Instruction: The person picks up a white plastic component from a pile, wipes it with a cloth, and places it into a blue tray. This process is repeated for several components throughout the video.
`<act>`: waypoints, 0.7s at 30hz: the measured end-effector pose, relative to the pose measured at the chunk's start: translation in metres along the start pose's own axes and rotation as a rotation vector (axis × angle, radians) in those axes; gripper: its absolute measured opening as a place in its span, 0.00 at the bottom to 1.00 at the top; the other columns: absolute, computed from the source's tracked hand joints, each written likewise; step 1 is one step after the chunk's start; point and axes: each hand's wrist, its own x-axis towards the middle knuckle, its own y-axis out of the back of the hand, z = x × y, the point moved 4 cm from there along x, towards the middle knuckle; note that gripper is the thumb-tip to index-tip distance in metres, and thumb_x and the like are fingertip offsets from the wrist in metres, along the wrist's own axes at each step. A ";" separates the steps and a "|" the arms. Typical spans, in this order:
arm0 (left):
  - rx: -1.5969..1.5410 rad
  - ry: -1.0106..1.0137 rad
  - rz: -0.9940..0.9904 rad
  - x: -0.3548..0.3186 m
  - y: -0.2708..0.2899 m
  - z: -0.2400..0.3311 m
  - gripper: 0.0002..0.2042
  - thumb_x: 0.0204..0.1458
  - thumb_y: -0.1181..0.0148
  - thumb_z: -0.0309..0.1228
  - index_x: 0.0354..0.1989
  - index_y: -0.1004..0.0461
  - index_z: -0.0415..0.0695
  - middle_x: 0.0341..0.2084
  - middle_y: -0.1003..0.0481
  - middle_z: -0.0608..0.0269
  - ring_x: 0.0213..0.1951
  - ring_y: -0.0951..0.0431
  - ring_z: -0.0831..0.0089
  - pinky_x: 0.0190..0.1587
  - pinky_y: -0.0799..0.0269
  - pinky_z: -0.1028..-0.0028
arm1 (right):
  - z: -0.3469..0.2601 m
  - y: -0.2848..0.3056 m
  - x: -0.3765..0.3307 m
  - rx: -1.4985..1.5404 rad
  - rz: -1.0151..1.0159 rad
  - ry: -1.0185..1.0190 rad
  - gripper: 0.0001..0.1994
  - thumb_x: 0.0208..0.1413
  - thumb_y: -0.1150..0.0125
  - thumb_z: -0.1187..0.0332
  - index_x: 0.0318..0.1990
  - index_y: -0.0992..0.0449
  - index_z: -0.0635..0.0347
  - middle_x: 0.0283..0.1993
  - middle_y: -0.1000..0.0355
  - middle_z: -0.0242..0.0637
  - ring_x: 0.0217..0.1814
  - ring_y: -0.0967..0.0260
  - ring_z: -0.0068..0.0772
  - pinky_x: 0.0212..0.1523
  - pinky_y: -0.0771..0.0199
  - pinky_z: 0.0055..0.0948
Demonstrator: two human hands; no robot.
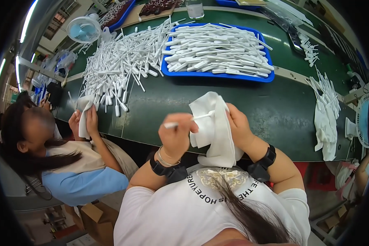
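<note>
A co-worker (49, 143) is sitting at the far left of the dark green table (274, 110), both hands closed around a white cloth (84, 115) at the table's near edge. Further along that edge toward the middle, a loose heap of white plastic sticks (119, 65) is lying on the table top, spreading toward its far side beside a small blue desk fan (84, 29).

At the middle of the near edge, the person's left hand (176, 137) is holding a single white plastic stick (188, 119), fingers curled and pressed together around its shaft, thumb on top, so that the stick is running roughly level above the table edge. The stick's right end is sitting inside a folded white wiping cloth (211, 123). The right hand (238, 127) is gripping that cloth from the right, fingers wrapped behind it; the fingertips are hidden, so their exact closure cannot be told. Both wrists are carrying black bands.

Beyond the hands, toward the table's far side, a blue tray (217, 75) is holding a dense pile of like sticks. At the table's right end, more white pieces and cloths (326, 110) are lying beside another fan (363, 121).
</note>
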 end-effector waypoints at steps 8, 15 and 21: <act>0.540 -0.606 -0.775 -0.002 -0.044 0.020 0.09 0.39 0.38 0.29 0.24 0.31 0.40 0.11 0.36 0.64 0.13 0.37 0.72 0.15 0.43 0.76 | 0.025 -0.009 0.003 0.611 -0.177 -0.576 0.10 0.55 0.53 0.70 0.40 0.29 0.65 0.34 0.29 0.32 0.32 0.32 0.19 0.31 0.30 0.21; 0.341 -0.373 -0.455 0.016 -0.010 -0.008 0.07 0.45 0.42 0.30 0.23 0.32 0.42 0.10 0.38 0.66 0.12 0.39 0.76 0.17 0.43 0.77 | 0.015 -0.012 0.004 0.653 -0.190 -0.555 0.10 0.55 0.53 0.68 0.39 0.29 0.64 0.33 0.29 0.34 0.32 0.32 0.20 0.30 0.30 0.21; -0.426 0.469 0.030 0.029 0.031 -0.028 0.10 0.57 0.56 0.33 0.27 0.34 0.41 0.11 0.36 0.66 0.13 0.41 0.79 0.16 0.46 0.80 | 0.012 0.014 0.014 0.789 -0.058 -0.569 0.12 0.54 0.50 0.68 0.44 0.31 0.64 0.37 0.29 0.33 0.35 0.31 0.21 0.35 0.29 0.23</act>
